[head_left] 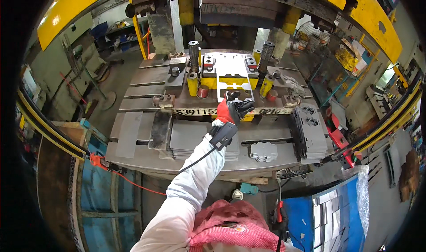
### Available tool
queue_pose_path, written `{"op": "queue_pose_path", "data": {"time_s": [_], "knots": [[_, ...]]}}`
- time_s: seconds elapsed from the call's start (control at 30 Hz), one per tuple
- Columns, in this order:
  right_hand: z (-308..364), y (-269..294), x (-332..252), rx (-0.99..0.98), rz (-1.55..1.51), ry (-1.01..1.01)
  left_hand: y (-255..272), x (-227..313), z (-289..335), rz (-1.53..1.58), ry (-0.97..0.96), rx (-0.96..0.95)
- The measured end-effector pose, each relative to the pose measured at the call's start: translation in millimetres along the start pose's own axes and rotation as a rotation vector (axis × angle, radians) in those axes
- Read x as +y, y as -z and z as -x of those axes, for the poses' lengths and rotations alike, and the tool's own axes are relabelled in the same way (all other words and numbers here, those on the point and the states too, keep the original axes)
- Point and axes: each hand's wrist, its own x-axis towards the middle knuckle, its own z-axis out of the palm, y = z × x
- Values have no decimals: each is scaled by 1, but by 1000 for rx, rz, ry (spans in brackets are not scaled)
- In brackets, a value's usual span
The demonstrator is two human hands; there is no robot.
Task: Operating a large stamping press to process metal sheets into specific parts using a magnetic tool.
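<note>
My left hand [235,109], in a black and red glove, reaches to the near edge of a bright metal sheet [230,65] with cut-out openings. Its fingers close at that edge, partly hiding it. The sheet lies over the lower die [177,102] of a press, between upright guide posts. Low by my right side, my right hand [281,227] is in a dark glove, mostly in shadow. It appears closed round a red-handled tool [279,211] with a thin metal shaft pointing up.
Flat grey sheets [191,138] are stacked left of centre on the press bed, with cut pieces [310,134] piled at the right. A small stack of shaped plates [263,151] lies between. The upper die [239,7] hangs overhead. A blue bin [328,207] stands at lower right.
</note>
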Motion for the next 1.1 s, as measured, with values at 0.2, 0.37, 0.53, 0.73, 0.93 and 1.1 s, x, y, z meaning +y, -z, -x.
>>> {"op": "queue_pose_path", "data": {"time_s": [0.2, 0.37, 0.53, 0.73, 0.93, 1.1], "knots": [[-1, 2, -1, 10, -1, -4, 2, 1, -1, 0, -37, -27], [0, 4, -2, 18, 4, -4, -3, 2, -3, -46, -7, 37], [1, 8, -3, 18, -5, -3, 3, 0, -3, 42, 6, -24], [4, 11, -4, 17, -16, 0, 5, 1, -7, 18, 1, 8], [10, 15, -4, 22, -21, 13, 6, 3, -6, -32, 1, -32], [13, 18, -2, 4, -31, 22, 11, 3, -7, -38, -4, -49]]}}
